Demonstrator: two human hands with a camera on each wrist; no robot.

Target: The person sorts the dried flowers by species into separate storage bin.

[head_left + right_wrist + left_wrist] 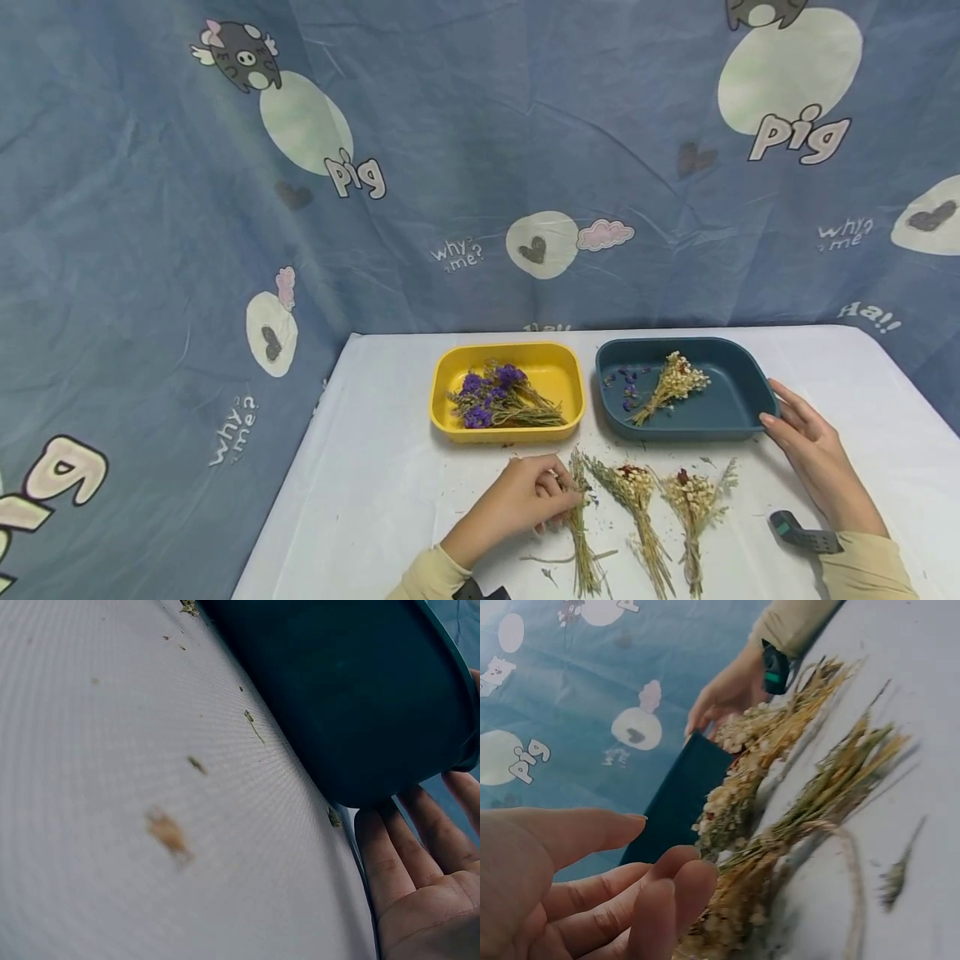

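Teal round-cornered tray [729,398] against spread right hand [808,442]; loosely curled left hand [527,493] near wispy stems [582,546]

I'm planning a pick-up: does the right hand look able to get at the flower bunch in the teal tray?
Likely yes: the right hand touches the teal tray, which is open-topped, with nothing visible covering the flower bunch inside.

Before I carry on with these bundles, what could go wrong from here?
Two risks, as I judge it. The right hand holds the teal tray at a corner; a tug or tilt might slide the pale bouquet inside it. The left hand is at the leftmost bundle, with a cord sticking out beside its stems; if that isn't tied, which I can't tell, lifting could let stems splay.
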